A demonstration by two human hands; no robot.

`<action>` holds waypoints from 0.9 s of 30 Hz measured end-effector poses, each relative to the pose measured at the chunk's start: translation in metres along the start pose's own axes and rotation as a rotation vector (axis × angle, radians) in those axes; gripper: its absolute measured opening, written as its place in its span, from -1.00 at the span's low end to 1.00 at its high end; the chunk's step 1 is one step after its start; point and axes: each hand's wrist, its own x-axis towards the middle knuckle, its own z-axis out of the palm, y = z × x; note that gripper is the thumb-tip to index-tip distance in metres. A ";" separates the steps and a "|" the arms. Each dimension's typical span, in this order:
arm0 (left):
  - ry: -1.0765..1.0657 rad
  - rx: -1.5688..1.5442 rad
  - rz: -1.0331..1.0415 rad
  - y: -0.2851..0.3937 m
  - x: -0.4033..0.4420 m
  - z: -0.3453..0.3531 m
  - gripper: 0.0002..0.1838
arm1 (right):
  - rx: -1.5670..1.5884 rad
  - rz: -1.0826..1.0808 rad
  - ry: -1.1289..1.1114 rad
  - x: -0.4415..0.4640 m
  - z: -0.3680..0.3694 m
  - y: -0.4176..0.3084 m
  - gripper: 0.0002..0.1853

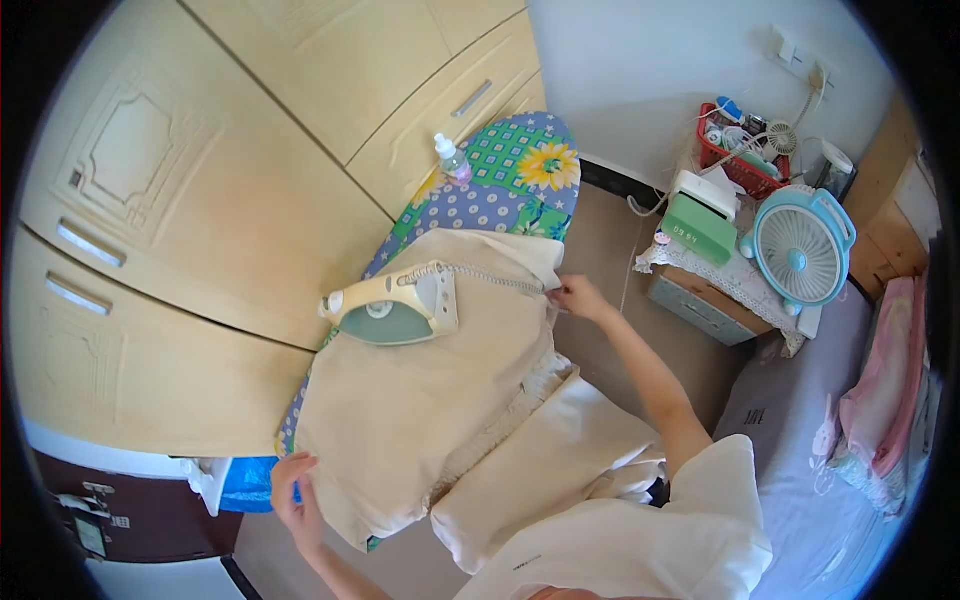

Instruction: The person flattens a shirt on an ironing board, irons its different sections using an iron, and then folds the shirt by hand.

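A beige garment is spread over a patterned ironing board, with part of its cloth hanging towards me. My right hand pinches the garment's edge on the right side, by the iron's cord. On the left, my left hand is at the garment's lower corner, its thumb and fingers apart; the fingertips meet or nearly meet the cloth. A cream iron with a green-grey soleplate lies on its side on the garment. Its coiled cord runs right, towards my right hand.
A clear spray bottle stands on the board's far part. Wooden cabinets border the left. At right are a blue fan, a green box, a red basket and a bed. A blue bag lies lower left.
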 end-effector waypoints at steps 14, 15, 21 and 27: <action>-0.395 0.137 0.421 0.060 0.074 0.054 -0.80 | -0.740 0.091 0.320 0.211 -0.174 -0.174 -0.79; -0.416 0.135 0.381 0.054 0.072 0.053 -0.80 | -0.884 0.125 0.286 0.231 -0.169 -0.176 -0.80; -0.375 0.259 0.198 0.013 0.043 0.051 -0.78 | -1.200 0.264 0.170 0.263 -0.116 -0.111 -0.78; -0.335 0.324 -0.131 -0.112 -0.008 0.017 -0.66 | -1.243 0.218 0.233 0.222 -0.110 -0.106 -0.77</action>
